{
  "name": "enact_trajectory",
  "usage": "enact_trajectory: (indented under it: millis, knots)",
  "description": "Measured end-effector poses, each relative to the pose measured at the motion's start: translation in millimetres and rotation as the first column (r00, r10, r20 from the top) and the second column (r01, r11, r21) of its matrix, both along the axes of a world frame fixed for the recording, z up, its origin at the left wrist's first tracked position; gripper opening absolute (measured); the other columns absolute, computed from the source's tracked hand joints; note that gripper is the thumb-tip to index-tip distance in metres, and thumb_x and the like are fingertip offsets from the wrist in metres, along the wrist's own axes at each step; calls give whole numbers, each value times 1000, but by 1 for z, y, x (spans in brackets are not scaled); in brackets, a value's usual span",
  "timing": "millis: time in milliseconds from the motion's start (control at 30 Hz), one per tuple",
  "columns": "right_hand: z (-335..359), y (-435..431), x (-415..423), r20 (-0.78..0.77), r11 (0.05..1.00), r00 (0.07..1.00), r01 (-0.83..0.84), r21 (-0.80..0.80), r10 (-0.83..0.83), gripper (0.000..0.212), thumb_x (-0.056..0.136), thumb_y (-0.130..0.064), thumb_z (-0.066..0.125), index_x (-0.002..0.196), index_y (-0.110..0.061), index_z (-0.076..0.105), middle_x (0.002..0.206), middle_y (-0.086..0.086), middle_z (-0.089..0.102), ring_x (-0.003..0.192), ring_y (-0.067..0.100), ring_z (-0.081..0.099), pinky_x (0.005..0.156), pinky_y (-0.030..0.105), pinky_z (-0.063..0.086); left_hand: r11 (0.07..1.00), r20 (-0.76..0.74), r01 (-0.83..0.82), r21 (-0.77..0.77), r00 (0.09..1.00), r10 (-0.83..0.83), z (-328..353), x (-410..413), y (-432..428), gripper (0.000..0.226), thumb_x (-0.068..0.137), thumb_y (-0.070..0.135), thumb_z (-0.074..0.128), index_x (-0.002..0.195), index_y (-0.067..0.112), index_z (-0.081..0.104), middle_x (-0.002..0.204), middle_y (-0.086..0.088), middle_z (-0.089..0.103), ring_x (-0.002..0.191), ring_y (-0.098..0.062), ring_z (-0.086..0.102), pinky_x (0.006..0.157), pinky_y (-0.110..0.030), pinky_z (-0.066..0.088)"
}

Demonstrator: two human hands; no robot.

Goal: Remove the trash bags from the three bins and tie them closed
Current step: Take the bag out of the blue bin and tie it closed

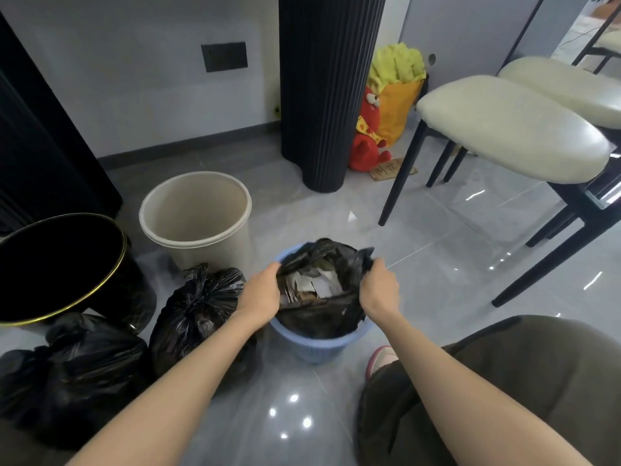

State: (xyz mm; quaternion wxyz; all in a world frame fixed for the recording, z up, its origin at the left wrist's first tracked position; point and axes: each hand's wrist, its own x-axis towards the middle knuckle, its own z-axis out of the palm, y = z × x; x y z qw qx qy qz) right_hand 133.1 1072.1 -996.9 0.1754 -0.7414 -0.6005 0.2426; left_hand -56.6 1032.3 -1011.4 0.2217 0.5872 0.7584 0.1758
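at lower centre, the left hand (260, 290) and right hand (379, 287) each gripped an edge of the open black bag (319, 319) sitting in the blue bin (319, 349). a tied bag (201, 304) lay just left. writing on the cardboard scrap (391, 168) was unreadable.

Hands: we see the left hand (260, 290) and the right hand (379, 287) each gripping an opposite edge of the open black bag (322, 319).
Blue bin (319, 348): the open bag sits inside it, and we can see paper scraps in the bag's mouth.
Tied bag (201, 304): knotted at the top, it sits on the floor just left of the blue bin.
Second bag (77, 371): it lies further left; we cannot make out its knot.
Other bins: we note no liner in the beige bin (188, 242) or the gold-rimmed black bin (134, 297).
Background: cream stools (510, 129) and a plush toy (386, 105).
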Motion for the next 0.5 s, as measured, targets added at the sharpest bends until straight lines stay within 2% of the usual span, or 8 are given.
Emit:
enact_trajectory:
  millis: [67,167,233,300,333,433,500]
  knots:
    - [14,0,-5,-191,973,979,104,205,-65,14,94,-1,29,97,-6,42,90,20,58,86,41,55,63,42,37,968,171,-138,210,980,102,13,0,2,34,96,2,32,118,14,54,104,-14,66,95,-34,61,77,-38,44]
    - [36,5,-13,-362,918,932,173,356,-35,14,95,0,28,88,-8,37,88,27,57,79,42,51,59,41,37,874,330,-317,368,923,195,37,-1,7,27,98,5,34,114,10,54,88,-6,61,78,-24,56,69,-34,41]
    - [49,9,-17,-411,900,911,212,381,-41,14,97,0,29,89,-8,37,85,25,54,73,39,46,59,34,31,844,390,-337,417,905,169,51,0,10,27,98,4,35,115,10,54,89,-1,57,78,-17,51,71,-29,38]
    - [58,11,-20,-444,879,895,246,409,-44,14,98,0,29,94,-5,42,81,13,49,69,25,43,58,24,28,830,442,-322,456,891,104,61,1,16,26,97,3,34,111,9,55,94,1,58,85,-13,51,71,-22,35]
    - [59,12,-20,-441,885,897,236,401,-39,15,98,0,30,98,-3,44,83,9,49,71,22,44,57,24,28,842,450,-289,455,891,62,64,2,20,25,97,4,34,110,9,55,96,0,59,87,-13,53,71,-20,36]
    - [54,7,-21,-401,948,916,134,289,-7,19,98,-1,28,106,1,46,91,17,55,77,31,48,65,36,36,889,445,-201,411,895,-4,70,2,23,24,99,6,34,107,11,56,95,3,59,87,-13,54,65,-9,38]
    - [54,3,-23,-432,949,902,147,279,-13,18,99,-2,28,103,0,45,93,20,56,75,30,46,65,39,39,868,500,-275,413,865,36,78,2,19,25,99,6,33,108,9,56,93,3,57,85,-11,52,63,-2,37]
